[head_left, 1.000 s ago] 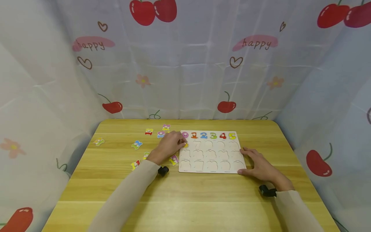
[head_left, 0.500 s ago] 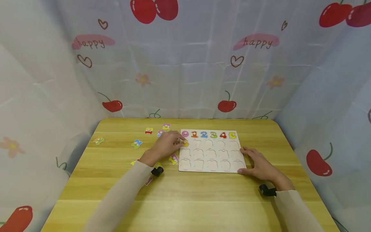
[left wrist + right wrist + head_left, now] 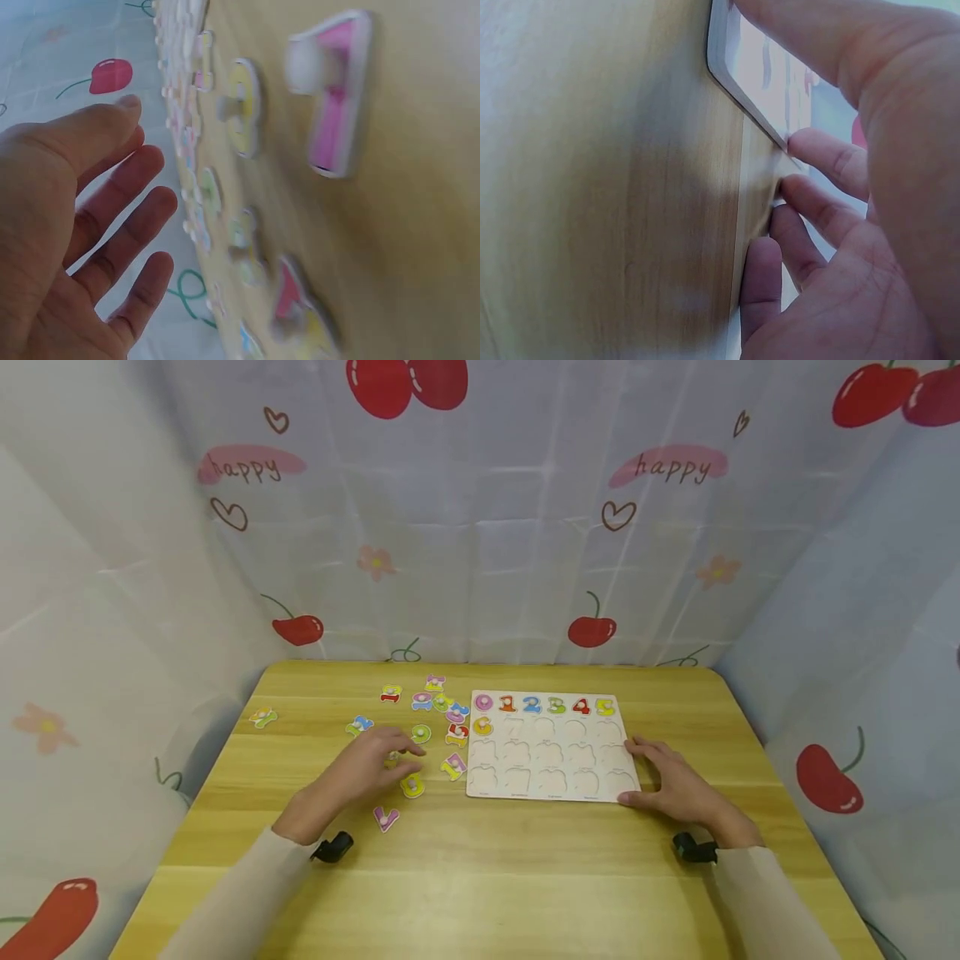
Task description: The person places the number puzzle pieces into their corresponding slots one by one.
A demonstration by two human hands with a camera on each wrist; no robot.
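A pale number puzzle board (image 3: 535, 781) lies on the wooden table. Its back row holds coloured number pieces 0 to 5, and a yellow 6 (image 3: 482, 727) sits at the left of the second row. My left hand (image 3: 360, 772) hovers over the loose number pieces left of the board, fingers apart and holding nothing. Near it lie a purple 7 (image 3: 386, 819) and a yellow piece (image 3: 412, 786), both with knobs. At the board's right edge rests my right hand (image 3: 678, 789), thumb on the front corner and index finger against the side, other fingers loosely bent.
Other loose pieces lie behind the left hand, among them a red-and-yellow one (image 3: 391, 693) and a purple-and-yellow one (image 3: 453, 767). A green-and-orange piece (image 3: 263, 717) lies far left. Cherry-print curtains (image 3: 480, 527) stand behind and beside the table (image 3: 525, 877).
My left hand has let go of the yellow 6, which now sits in the board, and moved left and toward me over the loose pieces. The right hand stays at the board's edge.
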